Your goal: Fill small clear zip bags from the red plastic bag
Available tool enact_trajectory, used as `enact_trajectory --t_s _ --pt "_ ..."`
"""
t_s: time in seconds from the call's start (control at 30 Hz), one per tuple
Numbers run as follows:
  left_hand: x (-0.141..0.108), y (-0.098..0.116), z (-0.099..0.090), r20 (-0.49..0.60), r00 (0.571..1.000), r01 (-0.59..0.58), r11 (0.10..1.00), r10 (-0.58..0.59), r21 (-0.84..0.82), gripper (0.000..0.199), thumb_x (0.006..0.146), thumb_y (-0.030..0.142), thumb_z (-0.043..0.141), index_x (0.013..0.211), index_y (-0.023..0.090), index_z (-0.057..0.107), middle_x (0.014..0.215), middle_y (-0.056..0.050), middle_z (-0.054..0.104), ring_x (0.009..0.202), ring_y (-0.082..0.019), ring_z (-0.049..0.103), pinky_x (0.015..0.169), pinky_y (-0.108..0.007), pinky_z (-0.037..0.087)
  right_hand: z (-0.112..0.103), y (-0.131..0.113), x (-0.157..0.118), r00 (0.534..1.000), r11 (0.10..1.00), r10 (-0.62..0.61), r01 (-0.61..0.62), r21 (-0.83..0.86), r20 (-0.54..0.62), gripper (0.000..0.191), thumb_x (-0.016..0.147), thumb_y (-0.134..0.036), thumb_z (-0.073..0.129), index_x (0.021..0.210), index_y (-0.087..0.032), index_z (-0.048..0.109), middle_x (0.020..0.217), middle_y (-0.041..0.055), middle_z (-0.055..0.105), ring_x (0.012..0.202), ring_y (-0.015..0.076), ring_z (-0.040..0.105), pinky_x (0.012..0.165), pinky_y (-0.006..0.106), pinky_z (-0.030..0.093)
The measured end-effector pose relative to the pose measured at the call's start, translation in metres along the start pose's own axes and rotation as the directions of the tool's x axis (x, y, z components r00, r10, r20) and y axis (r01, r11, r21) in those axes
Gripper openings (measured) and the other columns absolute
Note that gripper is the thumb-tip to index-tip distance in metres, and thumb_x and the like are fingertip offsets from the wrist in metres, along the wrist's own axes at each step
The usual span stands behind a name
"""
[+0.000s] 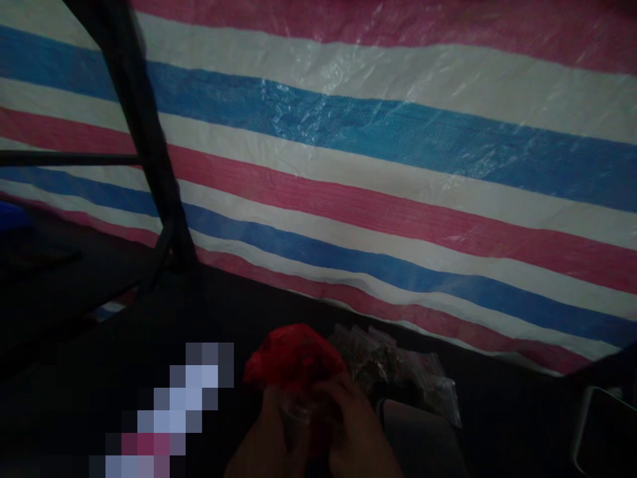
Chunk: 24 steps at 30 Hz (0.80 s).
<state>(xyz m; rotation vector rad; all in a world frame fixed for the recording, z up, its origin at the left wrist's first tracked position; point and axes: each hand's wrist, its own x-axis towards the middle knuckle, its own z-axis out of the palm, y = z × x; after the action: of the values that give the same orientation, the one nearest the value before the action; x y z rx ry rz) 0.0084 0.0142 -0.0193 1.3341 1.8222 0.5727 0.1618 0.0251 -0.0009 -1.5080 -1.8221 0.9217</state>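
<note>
Two bare hands work close together at a red bag (296, 352), in dim light.
Through the head camera I see the left hand (266, 431) and the right hand (355, 419) side by side at the near edge of this bag, which is low in my view, slightly left of the middle. The fingers are partly hidden in the dark, so I cannot tell if either hand pinches the bag or only touches it. Just beside it, to the right, lie several small clear bags (383, 355), and near the right hand is a grey object (418, 435). Behind, I see a striped sheet (373, 153) and a black post (144, 126).
</note>
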Motion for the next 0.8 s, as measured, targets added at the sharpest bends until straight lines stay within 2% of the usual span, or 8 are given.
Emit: enact_trajectory --t_s 0.1,0.2,0.3,0.43,0.53,0.63,0.7,0.8 --pt "0.007 0.002 0.003 -0.073 0.996 0.026 0.974 -0.043 -0.223 0.050 0.092 0.051 0.050 0.133 0.022 0.054 0.102 -0.014 0.084 0.090 -0.038 0.082 0.081 -0.046 0.058 0.003 -0.002 0.000 1.000 1.000 0.016 -0.016 0.018 0.005 0.059 0.072 0.009 0.046 0.114 -0.019 0.078 0.127 0.0132 0.069 0.124 0.0267 0.070 0.109 0.040 0.054" --pt "0.017 -0.005 0.006 -0.108 0.994 -0.056 0.901 0.010 -0.430 0.056 0.076 0.050 0.067 0.124 0.022 0.057 0.103 -0.012 0.083 0.095 -0.037 0.081 0.082 -0.046 0.061 0.004 0.007 -0.001 0.999 0.998 -0.034 0.036 0.059 -0.022 0.064 0.074 0.008 0.045 0.123 -0.022 0.075 0.137 0.0121 0.065 0.132 0.0249 0.066 0.113 0.038 0.052" --pt "0.025 -0.011 0.003 -0.159 0.986 -0.135 0.829 0.057 -0.543 0.054 0.064 0.044 0.075 0.112 0.023 0.061 0.104 -0.009 0.082 0.098 -0.036 0.080 0.084 -0.045 0.063 0.000 0.020 -0.005 0.997 0.992 -0.065 0.068 0.104 -0.031 0.064 0.081 0.004 0.046 0.131 -0.026 0.072 0.137 0.0094 0.065 0.130 0.0225 0.067 0.113 0.037 0.051" --pt "0.027 -0.011 -0.006 -0.157 0.987 -0.113 0.823 0.030 -0.557 0.037 0.064 0.039 0.073 0.094 0.022 0.062 0.081 -0.003 0.078 0.080 -0.032 0.077 0.073 -0.042 0.062 -0.017 0.021 -0.014 0.996 0.977 -0.084 0.085 0.197 -0.012 0.056 0.089 -0.002 0.050 0.133 -0.030 0.071 0.131 0.0050 0.069 0.126 0.0199 0.067 0.112 0.035 0.049" --pt "0.024 -0.008 -0.010 -0.139 0.990 -0.073 0.837 -0.004 -0.542 0.036 0.070 0.039 0.071 0.100 0.020 0.063 0.085 -0.003 0.079 0.082 -0.030 0.078 0.073 -0.041 0.062 -0.028 0.015 -0.021 0.991 0.970 -0.107 0.086 0.228 0.080 0.053 0.090 -0.003 0.050 0.130 -0.030 0.073 0.128 0.0035 0.071 0.120 0.0182 0.069 0.107 0.031 0.051" --pt "0.023 -0.008 -0.011 -0.129 0.991 -0.037 0.851 -0.036 -0.524 0.038 0.071 0.040 0.072 0.102 0.020 0.063 0.090 -0.003 0.080 0.087 -0.030 0.078 0.075 -0.040 0.061 -0.029 0.019 -0.025 0.978 0.985 -0.100 0.071 0.160 0.183 0.050 0.088 -0.004 0.053 0.125 -0.028 0.077 0.121 0.0039 0.075 0.113 0.0186 0.073 0.100 0.029 0.054" --pt "0.023 -0.010 -0.009 -0.129 0.991 -0.052 0.852 -0.018 -0.521 0.039 0.069 0.041 0.072 0.102 0.021 0.062 0.090 -0.004 0.079 0.086 -0.031 0.078 0.075 -0.040 0.061 -0.025 0.023 -0.023 0.987 0.994 -0.050 0.035 0.101 0.151 0.048 0.088 -0.005 0.055 0.122 -0.028 0.078 0.122 0.0048 0.076 0.115 0.0201 0.073 0.101 0.029 0.054" --pt "0.024 -0.014 -0.005 -0.162 0.986 -0.108 0.864 0.031 -0.491 0.035 0.070 0.041 0.069 0.098 0.022 0.062 0.087 -0.003 0.077 0.083 -0.031 0.076 0.074 -0.041 0.060 -0.015 0.024 -0.017 1.000 0.999 0.012 -0.012 0.051 0.008 0.050 0.089 -0.004 0.050 0.124 -0.027 0.077 0.130 0.0073 0.074 0.121 0.0227 0.072 0.105 0.032 0.054"
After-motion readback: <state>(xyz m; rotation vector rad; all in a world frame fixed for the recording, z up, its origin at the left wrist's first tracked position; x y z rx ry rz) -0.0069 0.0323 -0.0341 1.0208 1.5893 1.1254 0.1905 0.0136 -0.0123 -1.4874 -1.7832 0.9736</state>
